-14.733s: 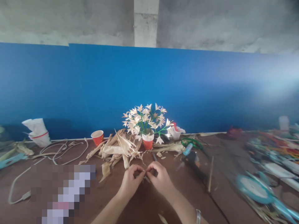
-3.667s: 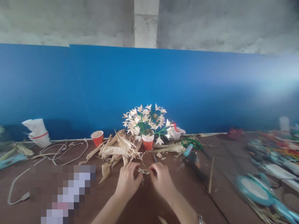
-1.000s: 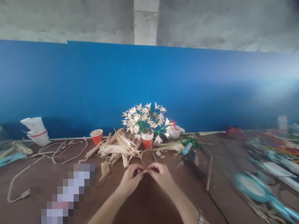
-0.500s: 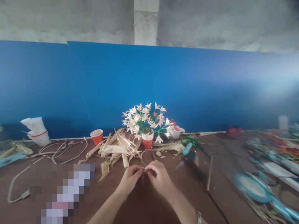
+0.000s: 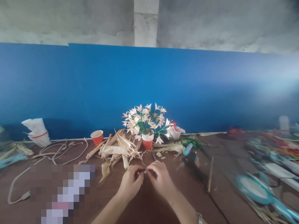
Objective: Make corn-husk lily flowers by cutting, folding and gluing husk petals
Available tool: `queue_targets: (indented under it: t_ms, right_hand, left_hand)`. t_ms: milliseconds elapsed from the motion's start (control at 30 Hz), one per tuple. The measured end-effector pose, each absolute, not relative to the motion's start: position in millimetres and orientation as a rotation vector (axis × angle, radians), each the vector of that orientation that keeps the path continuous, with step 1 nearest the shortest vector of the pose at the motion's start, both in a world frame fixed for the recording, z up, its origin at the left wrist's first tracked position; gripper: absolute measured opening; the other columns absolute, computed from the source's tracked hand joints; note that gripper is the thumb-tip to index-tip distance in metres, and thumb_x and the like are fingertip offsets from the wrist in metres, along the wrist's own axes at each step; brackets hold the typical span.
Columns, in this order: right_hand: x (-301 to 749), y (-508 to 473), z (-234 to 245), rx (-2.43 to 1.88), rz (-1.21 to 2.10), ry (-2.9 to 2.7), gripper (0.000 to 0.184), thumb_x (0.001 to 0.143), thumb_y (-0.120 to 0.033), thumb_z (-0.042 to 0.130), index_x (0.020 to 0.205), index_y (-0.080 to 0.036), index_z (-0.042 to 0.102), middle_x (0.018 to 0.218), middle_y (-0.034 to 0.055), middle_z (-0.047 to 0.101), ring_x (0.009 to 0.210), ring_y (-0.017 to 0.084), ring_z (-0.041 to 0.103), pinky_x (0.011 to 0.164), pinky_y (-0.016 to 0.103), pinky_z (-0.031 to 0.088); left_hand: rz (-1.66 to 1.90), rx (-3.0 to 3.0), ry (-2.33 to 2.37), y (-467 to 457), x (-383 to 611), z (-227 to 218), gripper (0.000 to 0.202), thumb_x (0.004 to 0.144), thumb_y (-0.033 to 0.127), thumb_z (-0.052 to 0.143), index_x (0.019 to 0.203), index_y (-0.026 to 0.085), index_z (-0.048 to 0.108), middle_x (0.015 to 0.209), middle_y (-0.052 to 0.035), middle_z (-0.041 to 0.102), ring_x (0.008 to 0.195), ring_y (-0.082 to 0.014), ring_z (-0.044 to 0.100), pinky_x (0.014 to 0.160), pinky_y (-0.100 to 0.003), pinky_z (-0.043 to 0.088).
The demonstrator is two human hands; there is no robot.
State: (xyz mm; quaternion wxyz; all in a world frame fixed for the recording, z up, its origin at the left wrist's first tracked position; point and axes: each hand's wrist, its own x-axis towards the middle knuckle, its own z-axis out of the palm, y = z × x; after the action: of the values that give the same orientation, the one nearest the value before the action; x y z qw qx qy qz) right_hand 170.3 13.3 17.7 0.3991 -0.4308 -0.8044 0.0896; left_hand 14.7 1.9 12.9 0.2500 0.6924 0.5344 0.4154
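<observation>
My left hand (image 5: pixel 131 180) and my right hand (image 5: pixel 161 177) meet above the brown table, fingertips almost touching. Both are closed in a pinch. A tiny pale piece (image 5: pixel 145 171) shows between the fingertips; it is too small to name, and the fingers cover most of it. Just beyond my hands lies a heap of dried corn husks (image 5: pixel 114 150). Behind that, white husk-like flowers (image 5: pixel 144 116) on green stems stand in a red and white paper cup (image 5: pixel 148 143).
Another paper cup (image 5: pixel 97 137) stands left of the husks. A white cable (image 5: pixel 52 152) coils at the left, near a white container (image 5: pixel 40 138). To the right lie a glue gun (image 5: pixel 191 158), a thin stick (image 5: pixel 210 174) and a blue ribbon roll (image 5: pixel 253 188).
My left fingers have shifted a little, with the thumb lower and further from the index finger. The pale piece between the fingertips sits differently. My right hand has hardly moved.
</observation>
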Motion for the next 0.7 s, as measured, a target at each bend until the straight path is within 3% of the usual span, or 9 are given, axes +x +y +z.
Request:
queue_targets:
  t_ms: [267,700]
  right_hand:
    - [169.6,12.2,18.1,-1.137,0.193,-2.122,0.01,0.078,-0.011,0.053,0.076,-0.02,0.058,0.074,-0.001,0.062,0.075,0.015,0.054,0.071,0.028,0.031]
    - [160.2,13.8,2.3,-1.245,0.023,-2.011,0.013,0.071,-0.007,0.054,0.067,-0.019,0.057,0.064,-0.0018,0.059,0.065,0.014,0.052,0.066,0.027,0.027]
  left_hand:
    - [0.953,2.404,1.523,-3.5,14.7,21.3,0.016,0.079,0.013,0.045,0.072,0.019,0.058,0.072,-0.0045,0.061,0.074,-0.0202,0.051,0.066,-0.031,0.037]
    - [0.901,2.475,1.758,-2.5,19.0,21.1,0.019,0.078,0.015,0.047,0.061,0.019,0.055,0.064,-0.003,0.062,0.069,-0.0192,0.053,0.063,-0.032,0.029]
